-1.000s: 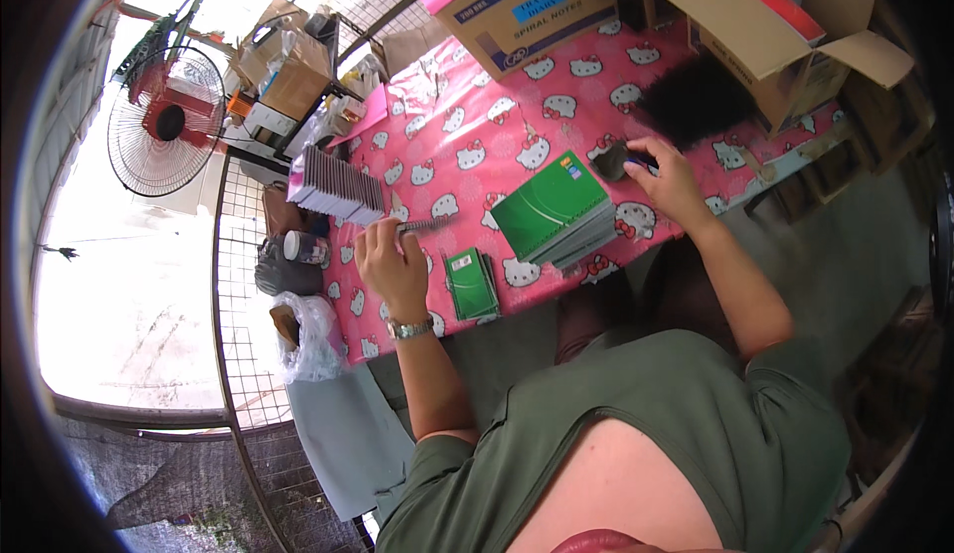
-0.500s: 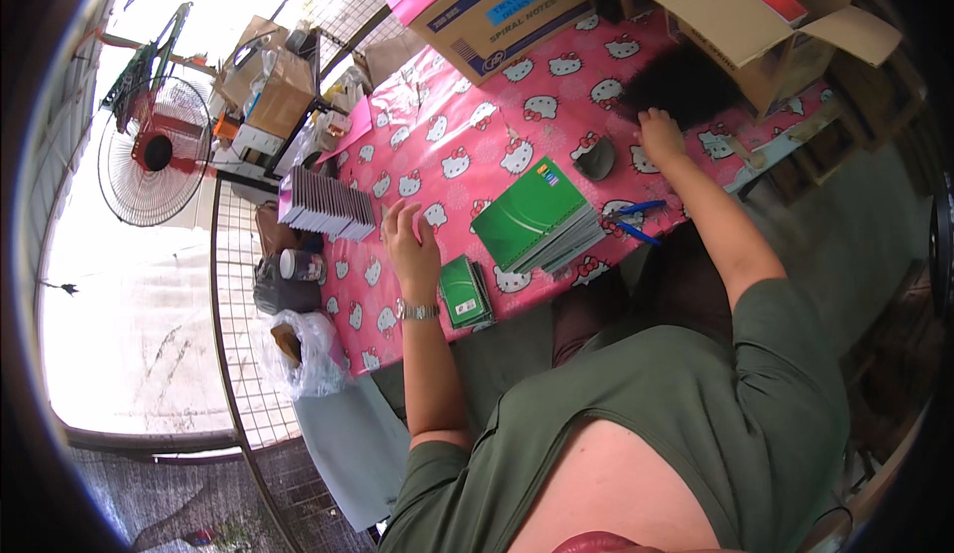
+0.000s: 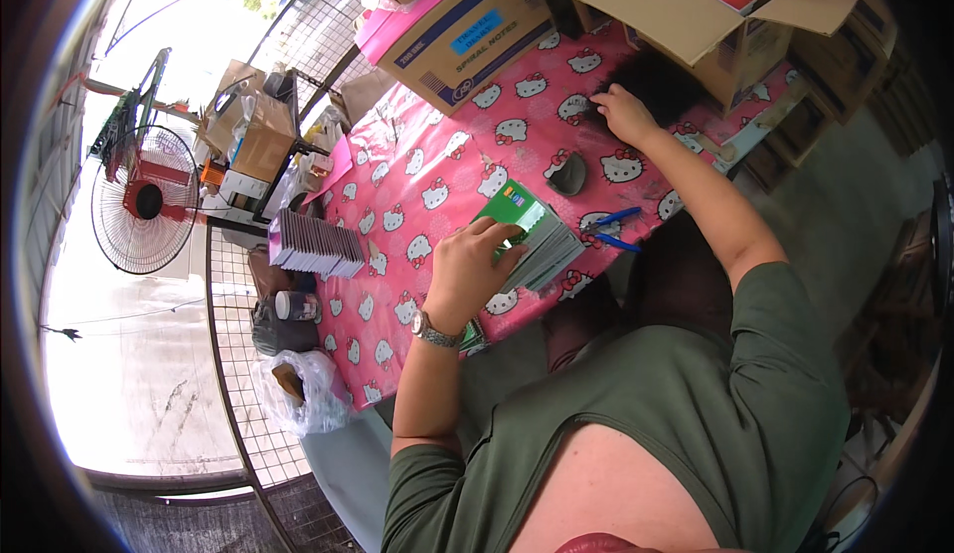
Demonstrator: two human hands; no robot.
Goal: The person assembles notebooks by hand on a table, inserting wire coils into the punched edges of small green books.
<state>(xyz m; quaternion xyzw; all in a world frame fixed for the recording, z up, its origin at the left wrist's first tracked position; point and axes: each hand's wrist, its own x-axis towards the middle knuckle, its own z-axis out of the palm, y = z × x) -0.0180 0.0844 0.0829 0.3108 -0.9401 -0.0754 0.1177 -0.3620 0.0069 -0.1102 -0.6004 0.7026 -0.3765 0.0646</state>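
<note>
My left hand (image 3: 469, 273) lies over a stack of green-covered notebooks (image 3: 505, 205), its fingers bent and the thumb apart from the index finger. Beneath my left wrist, a smaller green stack (image 3: 473, 337) is mostly hidden. Farther off, my right hand (image 3: 628, 116) is at the left edge of a black, bristly-looking pile (image 3: 661, 86). Its fingers are drawn together, and anything between them is too small to make out. Between my hands sits a dark grey curved piece (image 3: 567, 174). Blue-handled pliers (image 3: 618, 243) lie right of the notebooks.
A pink patterned cloth (image 3: 397, 290) covers the table. A closed carton (image 3: 467, 41) and an open carton (image 3: 711, 31) stand at the back. Several thin books (image 3: 316, 245) are stacked at the left edge, near a plastic bag (image 3: 298, 394) and a fan (image 3: 146, 200).
My left hand has moved right, from bare cloth onto the green notebooks. My right hand stays by the black pile, its fingers now more drawn together. The whole view has shifted slightly.
</note>
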